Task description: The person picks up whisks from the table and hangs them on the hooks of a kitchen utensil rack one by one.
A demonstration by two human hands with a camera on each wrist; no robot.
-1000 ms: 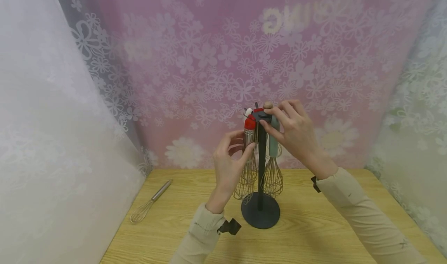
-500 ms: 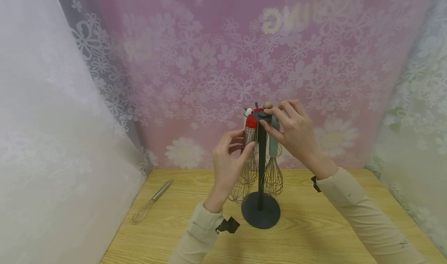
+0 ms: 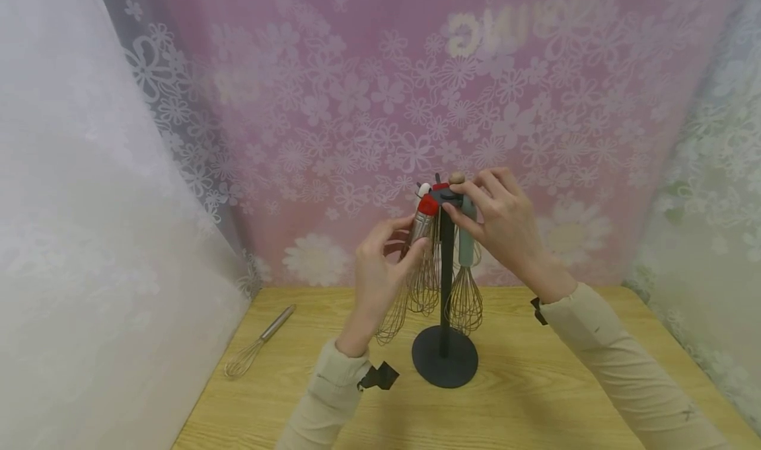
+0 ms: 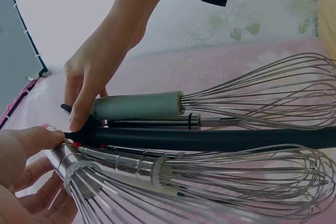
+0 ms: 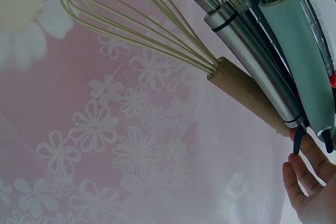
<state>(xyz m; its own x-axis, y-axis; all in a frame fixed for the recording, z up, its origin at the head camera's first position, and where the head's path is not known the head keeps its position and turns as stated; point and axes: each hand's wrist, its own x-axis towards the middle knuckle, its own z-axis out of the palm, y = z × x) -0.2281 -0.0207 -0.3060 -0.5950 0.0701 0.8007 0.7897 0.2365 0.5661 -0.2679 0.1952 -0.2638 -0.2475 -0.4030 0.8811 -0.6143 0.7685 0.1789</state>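
My left hand (image 3: 380, 255) pinches a red-topped metal whisk (image 3: 427, 207) between thumb and fingers. That whisk tilts, its wires pointing down and left, and its red end meets a hook of the black whisk stand (image 3: 445, 271); whether it hangs there I cannot tell. Thumb and fingers of my right hand (image 3: 505, 219) grip the stand's top. Below that hand hangs a green-handled whisk (image 3: 467, 245). In the right wrist view, a wooden-handled whisk (image 5: 247, 93) and a steel-handled whisk (image 5: 254, 61) hang beside it. Another metal whisk (image 4: 126, 163) hangs behind the held one in the left wrist view.
A small metal whisk (image 3: 261, 341) lies on the wooden table (image 3: 333, 397) at the left. The stand's round black base (image 3: 425, 367) rests on the tabletop. A pink flowered curtain (image 3: 357, 106) rises behind, with pale curtains at both sides.
My left hand has shifted slightly left and up, swinging the red-topped whisk's wires out to the left, away from the stand. The right hand stays at the stand's top.
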